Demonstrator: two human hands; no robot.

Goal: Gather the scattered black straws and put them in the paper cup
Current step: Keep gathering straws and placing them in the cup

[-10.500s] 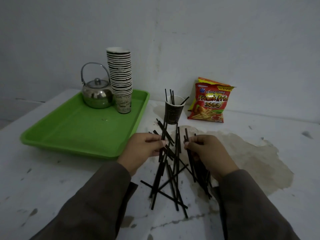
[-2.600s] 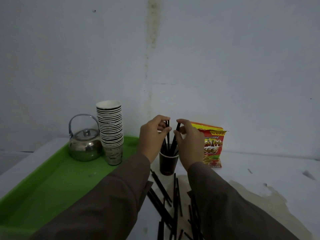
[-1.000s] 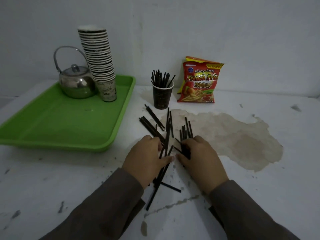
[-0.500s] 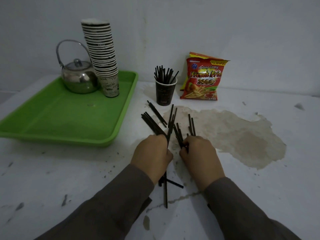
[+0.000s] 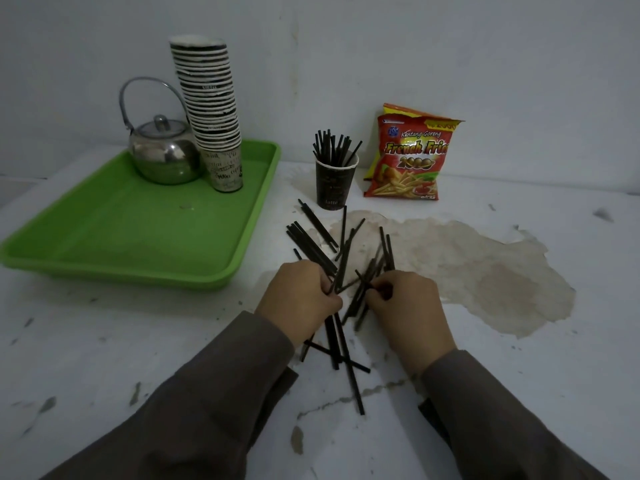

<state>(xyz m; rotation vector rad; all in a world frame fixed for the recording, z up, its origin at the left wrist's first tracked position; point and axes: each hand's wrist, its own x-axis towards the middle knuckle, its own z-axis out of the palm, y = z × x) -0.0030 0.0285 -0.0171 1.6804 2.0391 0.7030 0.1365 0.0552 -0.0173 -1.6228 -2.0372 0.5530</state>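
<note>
White table (image 5: 104, 341): L hand (image 5: 299, 299) & R hand (image 5: 407, 311) both pinching loose black straws (image 5: 311, 244), paper cup (image 5: 335, 183) behind.

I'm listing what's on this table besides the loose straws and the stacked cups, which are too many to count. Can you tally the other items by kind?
Green tray: 1
Metal kettle: 1
Stack of paper cups: 1
Paper cup holding straws: 1
Snack bags: 2, one behind the other
Total: 6
</note>
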